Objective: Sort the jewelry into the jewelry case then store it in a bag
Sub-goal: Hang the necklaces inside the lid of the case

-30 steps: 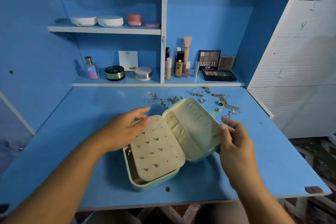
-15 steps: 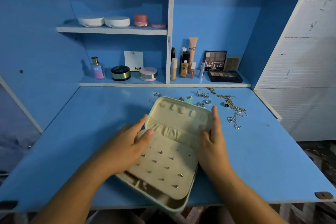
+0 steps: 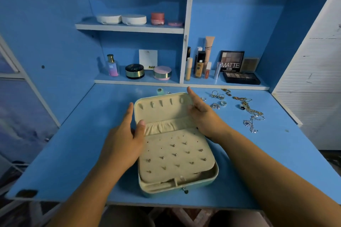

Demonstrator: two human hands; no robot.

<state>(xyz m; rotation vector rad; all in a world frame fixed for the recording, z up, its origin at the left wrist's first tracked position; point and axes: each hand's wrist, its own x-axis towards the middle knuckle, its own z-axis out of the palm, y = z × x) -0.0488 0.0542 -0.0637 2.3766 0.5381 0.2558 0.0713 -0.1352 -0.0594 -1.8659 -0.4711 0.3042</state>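
A blue desk [image 3: 73, 153] fills the lower half of the frame, and above it blue shelves [image 3: 129, 28] reach to the top. The case [image 3: 177, 153] stands open on the desk in the middle of the frame, near the front edge. It is teal outside and cream inside, with its base toward the bottom of the frame and its lid toward the shelves. I cannot tell if the lid lies flat or is raised a little. The left hand [image 3: 123, 143] holds the left edge of the lid: its fingers lie straight and together along the outside, and its thumb presses on the left end of the elastic pocket inside. The right hand [image 3: 204, 116] holds the right edge in a like way, with one finger pointing up beside the far corner and the thumb resting on the inner lining; its other fingers are hidden behind the hand. A dark palette [image 3: 239, 77] lies on the low shelf at the right of centre, with tubes and bottles [image 3: 200, 64] just left of it, and round jars [image 3: 134, 71] are further left. Gold and silver chains [image 3: 249, 108] lie loose on the desk to the right of the case, well apart from it. Several rings [image 3: 219, 99] lie between the chains and the right hand. Small studs [image 3: 175, 155] sit in rows on the cream panel that covers the base.
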